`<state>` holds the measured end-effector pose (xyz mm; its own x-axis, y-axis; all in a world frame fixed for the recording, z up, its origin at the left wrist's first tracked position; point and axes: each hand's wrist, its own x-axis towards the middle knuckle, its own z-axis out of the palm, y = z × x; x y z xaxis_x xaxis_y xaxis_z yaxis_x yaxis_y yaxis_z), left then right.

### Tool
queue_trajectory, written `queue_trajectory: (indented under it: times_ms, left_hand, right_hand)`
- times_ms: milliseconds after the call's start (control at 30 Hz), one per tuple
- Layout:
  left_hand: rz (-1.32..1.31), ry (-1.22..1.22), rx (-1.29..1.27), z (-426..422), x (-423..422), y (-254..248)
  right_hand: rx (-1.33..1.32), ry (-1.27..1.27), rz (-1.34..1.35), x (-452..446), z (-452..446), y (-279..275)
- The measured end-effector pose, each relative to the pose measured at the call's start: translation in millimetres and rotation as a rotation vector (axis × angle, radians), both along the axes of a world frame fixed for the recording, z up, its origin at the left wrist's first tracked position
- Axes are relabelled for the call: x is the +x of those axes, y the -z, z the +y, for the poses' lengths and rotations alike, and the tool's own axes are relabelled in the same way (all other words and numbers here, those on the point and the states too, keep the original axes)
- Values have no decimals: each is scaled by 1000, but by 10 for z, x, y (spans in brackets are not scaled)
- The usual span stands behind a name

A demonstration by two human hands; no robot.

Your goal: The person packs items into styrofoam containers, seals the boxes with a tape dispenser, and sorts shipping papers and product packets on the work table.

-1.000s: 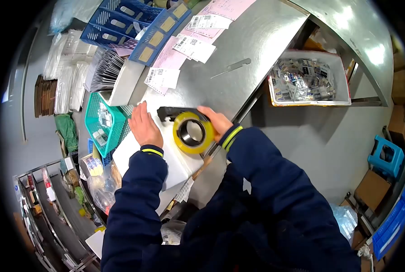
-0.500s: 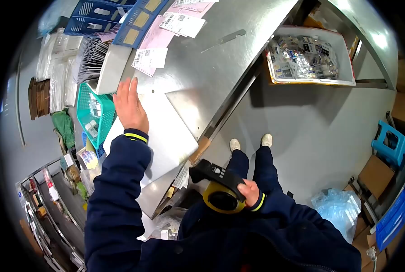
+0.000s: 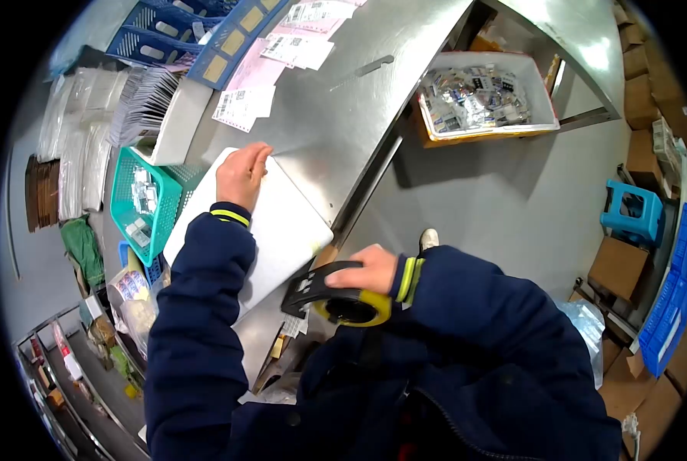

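A white rectangular package (image 3: 282, 219) lies at the near edge of the metal table. My left hand (image 3: 241, 174) rests at its upper part, fingers curled together; whether anything is pinched in them is hidden. My right hand (image 3: 365, 273) grips a black tape dispenser (image 3: 313, 288) with a yellow roll, held just off the package's near right corner. Pink and white printed slips (image 3: 245, 104) lie farther up the table, and a thin grey knife (image 3: 375, 65) lies to their right.
A teal basket (image 3: 170, 203) with small packs stands left of the package, below a white box of grey envelopes (image 3: 186, 123). Blue bins (image 3: 217, 58) stand at the back. A white box (image 3: 547, 104) of small packets sits right of the table; a blue stool (image 3: 634, 211) is at far right.
The tape dispenser first went from over the package down past the table edge, then came back up towards the package's corner. My left hand's spread fingers have curled together. The view has shifted.
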<state>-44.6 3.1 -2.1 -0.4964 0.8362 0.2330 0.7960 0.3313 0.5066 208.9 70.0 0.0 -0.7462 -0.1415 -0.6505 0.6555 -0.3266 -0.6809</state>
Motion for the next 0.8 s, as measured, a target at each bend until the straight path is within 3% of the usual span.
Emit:
queue_trajectory:
  times_ms: [67, 133, 200, 233, 267, 300, 400, 467, 533, 567, 667, 733, 800]
  left_hand:
    - [20, 19, 3, -16, -22, -29]
    - [92, 23, 116, -38, 23, -86]
    - [105, -52, 269, -126, 224, -122]
    - [44, 19, 216, -228, 367, -221]
    - [208, 64, 94, -410, 508, -228]
    - [135, 45, -102, -595, 710, -303]
    - [242, -30, -359, -847, 1171, -279]
    - [268, -34, -403, -803, 1191, -265]
    - [161, -5, -495, -826, 1170, -329]
    - [154, 14, -496, -837, 1151, -327]
    - [97, 31, -565, -801, 1142, -413]
    - [114, 45, -633, -812, 1132, -406]
    - [130, -29, -613, -752, 1159, -454]
  right_hand:
    - [21, 19, 119, -35, -133, -190]
    - [276, -14, 228, 115, -162, -179]
    - [354, 37, 66, 347, -18, -112]
    - [423, 120, 1, 440, 95, -214]
    - [516, 209, -40, 546, 199, -229]
    - [427, 384, -12, 632, 285, -160]
    - [433, 669, 9, 681, 617, -203]
    - [483, 752, 141, 594, 826, -98]
    - [784, 636, 207, 408, 1064, -133]
    - [644, 685, 245, 299, 1205, -75]
    - [1210, 587, 418, -125, 1916, 25]
    - [1451, 571, 388, -488, 2577, 124]
    - [1997, 309, 532, -853, 3399, 241]
